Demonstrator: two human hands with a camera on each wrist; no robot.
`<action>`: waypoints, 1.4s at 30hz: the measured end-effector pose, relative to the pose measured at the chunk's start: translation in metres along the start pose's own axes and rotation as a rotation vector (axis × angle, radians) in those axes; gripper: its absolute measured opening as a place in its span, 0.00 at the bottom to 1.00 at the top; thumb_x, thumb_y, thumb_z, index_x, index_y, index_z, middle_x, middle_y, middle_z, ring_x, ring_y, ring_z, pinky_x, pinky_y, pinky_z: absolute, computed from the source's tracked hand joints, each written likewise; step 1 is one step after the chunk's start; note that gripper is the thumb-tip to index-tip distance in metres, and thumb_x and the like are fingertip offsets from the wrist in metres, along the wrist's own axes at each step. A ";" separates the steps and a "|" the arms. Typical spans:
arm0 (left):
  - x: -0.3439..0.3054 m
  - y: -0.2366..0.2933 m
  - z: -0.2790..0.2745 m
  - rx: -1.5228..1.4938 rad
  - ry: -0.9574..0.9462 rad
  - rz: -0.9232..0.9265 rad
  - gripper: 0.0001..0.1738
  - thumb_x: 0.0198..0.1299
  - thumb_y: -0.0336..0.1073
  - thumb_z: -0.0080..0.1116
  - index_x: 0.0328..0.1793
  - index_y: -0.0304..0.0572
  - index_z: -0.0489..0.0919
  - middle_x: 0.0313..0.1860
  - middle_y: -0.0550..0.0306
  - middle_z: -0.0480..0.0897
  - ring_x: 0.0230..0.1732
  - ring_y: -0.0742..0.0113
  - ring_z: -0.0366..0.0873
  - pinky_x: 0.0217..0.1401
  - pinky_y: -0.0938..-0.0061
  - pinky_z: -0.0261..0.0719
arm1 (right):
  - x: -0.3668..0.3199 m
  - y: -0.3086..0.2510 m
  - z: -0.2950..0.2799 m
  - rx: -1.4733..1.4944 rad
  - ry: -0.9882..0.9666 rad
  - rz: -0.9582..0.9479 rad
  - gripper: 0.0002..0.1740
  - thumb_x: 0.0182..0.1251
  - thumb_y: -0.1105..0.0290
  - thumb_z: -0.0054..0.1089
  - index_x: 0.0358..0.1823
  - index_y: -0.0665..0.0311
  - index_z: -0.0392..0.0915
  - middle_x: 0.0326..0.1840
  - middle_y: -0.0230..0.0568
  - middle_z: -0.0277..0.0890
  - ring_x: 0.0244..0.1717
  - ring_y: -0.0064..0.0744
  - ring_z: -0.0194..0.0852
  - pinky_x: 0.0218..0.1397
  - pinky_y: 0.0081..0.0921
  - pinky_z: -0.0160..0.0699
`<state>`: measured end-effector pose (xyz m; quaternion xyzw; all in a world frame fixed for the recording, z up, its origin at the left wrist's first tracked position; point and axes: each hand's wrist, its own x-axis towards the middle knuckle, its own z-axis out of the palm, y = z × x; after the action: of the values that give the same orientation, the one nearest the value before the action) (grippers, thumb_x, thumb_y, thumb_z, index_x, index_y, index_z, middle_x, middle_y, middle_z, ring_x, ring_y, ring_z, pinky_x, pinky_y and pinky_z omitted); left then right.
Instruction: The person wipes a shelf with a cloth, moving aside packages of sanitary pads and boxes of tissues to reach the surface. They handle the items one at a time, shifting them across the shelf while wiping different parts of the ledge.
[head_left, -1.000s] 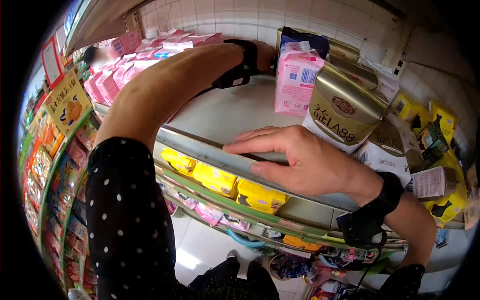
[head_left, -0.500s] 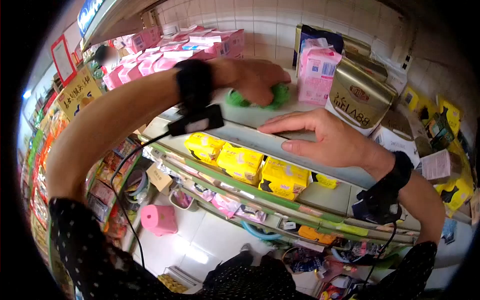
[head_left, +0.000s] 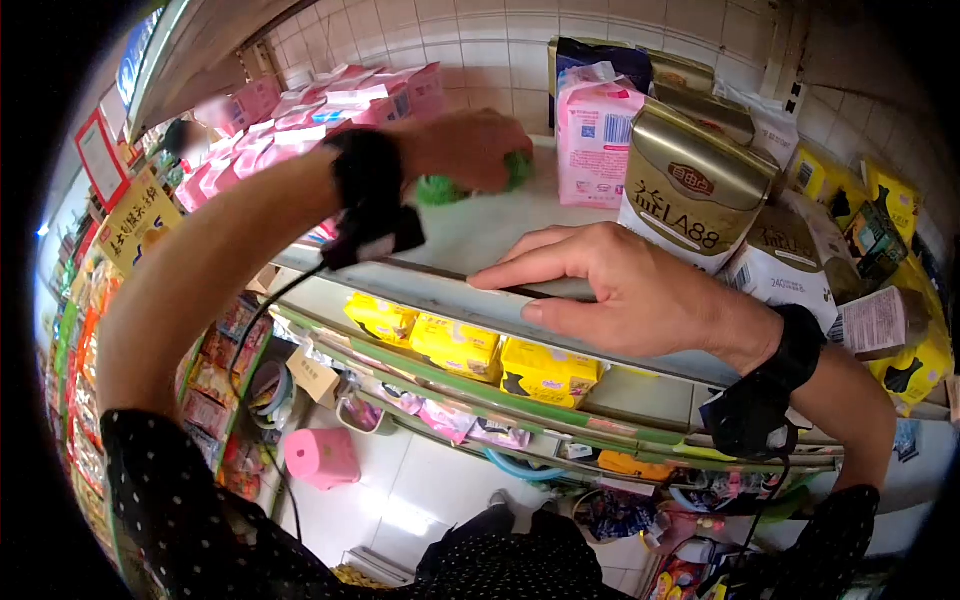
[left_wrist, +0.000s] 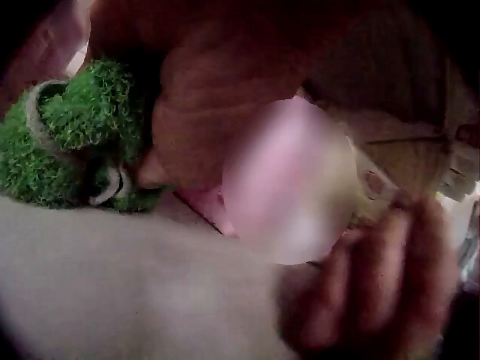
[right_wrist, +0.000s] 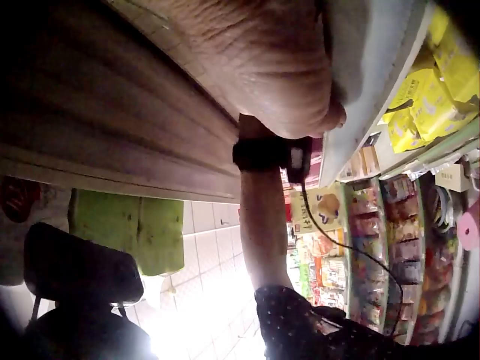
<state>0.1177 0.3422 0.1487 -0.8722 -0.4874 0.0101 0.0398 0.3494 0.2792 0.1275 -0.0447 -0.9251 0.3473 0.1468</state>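
Observation:
My left hand (head_left: 465, 150) grips a fuzzy green cloth (head_left: 440, 190) on the pale shelf (head_left: 400, 240), with green bunched out on both sides of the fingers. In the left wrist view the same cloth (left_wrist: 97, 112) shows a shaggy pile and a light edging band, close against the shelf surface. My right hand (head_left: 620, 285) rests at the shelf's front edge, fingers extended and thumb apart, holding nothing. Just behind it stand a gold-and-white package (head_left: 690, 190) and a pink package (head_left: 595, 140).
Rows of pink packages (head_left: 300, 120) fill the shelf's left end. Yellow packs (head_left: 455, 345) line the shelf below, and more yellow packs (head_left: 905, 360) lie far right. A tiled wall (head_left: 480, 50) closes the back. A pink stool (head_left: 320, 458) stands on the floor.
My left hand has come back from the far corner beside the pink package, moving left and toward the front, and the green cloth has come into view. My right hand stays at the shelf edge.

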 end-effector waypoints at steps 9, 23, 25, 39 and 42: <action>0.120 -0.113 0.024 0.103 -0.165 -0.217 0.30 0.49 0.31 0.57 0.63 0.46 0.75 0.59 0.42 0.78 0.58 0.55 0.76 0.65 0.59 0.71 | 0.000 0.008 0.000 -0.051 0.018 -0.090 0.23 0.60 0.78 0.55 0.59 0.67 0.75 0.52 0.47 0.78 0.54 0.39 0.76 0.59 0.28 0.72; -0.057 0.045 -0.024 -0.194 -0.101 0.043 0.30 0.41 0.25 0.50 0.56 0.49 0.82 0.47 0.40 0.82 0.49 0.44 0.79 0.56 0.60 0.75 | 0.007 0.007 -0.005 0.371 0.496 -0.068 0.19 0.66 0.76 0.45 0.57 0.67 0.74 0.56 0.38 0.75 0.60 0.26 0.70 0.66 0.24 0.65; -0.080 0.046 -0.023 -0.258 -0.087 0.185 0.31 0.42 0.23 0.49 0.57 0.47 0.81 0.50 0.43 0.82 0.52 0.47 0.78 0.59 0.61 0.73 | 0.007 0.007 -0.007 0.311 0.519 -0.105 0.18 0.68 0.76 0.44 0.57 0.69 0.73 0.58 0.39 0.74 0.60 0.25 0.69 0.66 0.24 0.65; -0.061 0.064 -0.016 -0.368 -0.019 0.463 0.30 0.40 0.34 0.57 0.55 0.33 0.78 0.52 0.40 0.80 0.55 0.42 0.76 0.61 0.56 0.70 | 0.006 0.009 -0.010 0.309 0.550 -0.076 0.18 0.69 0.74 0.42 0.56 0.69 0.73 0.57 0.40 0.75 0.57 0.23 0.71 0.62 0.24 0.68; -0.086 0.056 -0.033 -0.569 -0.174 0.471 0.28 0.42 0.35 0.59 0.54 0.34 0.79 0.52 0.40 0.81 0.56 0.45 0.76 0.62 0.56 0.70 | 0.006 0.007 -0.010 0.302 0.553 -0.040 0.17 0.69 0.74 0.42 0.56 0.69 0.74 0.58 0.40 0.75 0.57 0.24 0.71 0.62 0.24 0.68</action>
<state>0.1225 0.2378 0.1749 -0.9324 -0.2586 -0.0428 -0.2488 0.3469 0.2922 0.1312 -0.0969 -0.7887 0.4524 0.4049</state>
